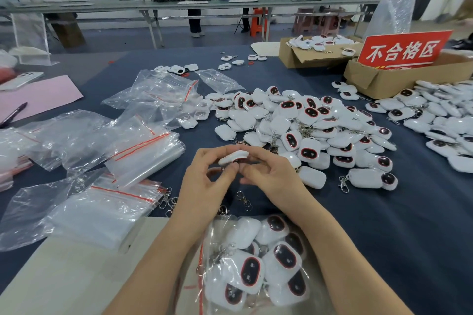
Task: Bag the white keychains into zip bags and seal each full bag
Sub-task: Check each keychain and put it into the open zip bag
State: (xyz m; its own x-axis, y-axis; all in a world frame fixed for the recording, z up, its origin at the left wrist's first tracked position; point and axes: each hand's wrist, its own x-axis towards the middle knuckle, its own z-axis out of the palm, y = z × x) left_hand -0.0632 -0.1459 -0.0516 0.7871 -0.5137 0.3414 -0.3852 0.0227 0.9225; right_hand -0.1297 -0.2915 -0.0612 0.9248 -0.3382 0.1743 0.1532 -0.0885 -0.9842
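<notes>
My left hand (204, 181) and my right hand (268, 174) meet over the dark blue table and together pinch one white keychain (233, 156), seen edge-on. Its metal clasp (243, 199) dangles below, between my wrists. Under my forearms, at the near edge, lies a clear zip bag (256, 263) holding several white keychains with dark red-rimmed faces. A big heap of loose white keychains (307, 125) lies just beyond my right hand. Empty zip bags with red seal strips (133, 151) lie in stacks to my left.
More keychains are spread at the right (440, 120). Two cardboard boxes (317, 54) (399, 79) stand at the back right, one with a red sign (404, 50). A pink sheet (38, 97), a pen (14, 114) and a phone (21, 79) lie far left. Two people stand at a distant bench.
</notes>
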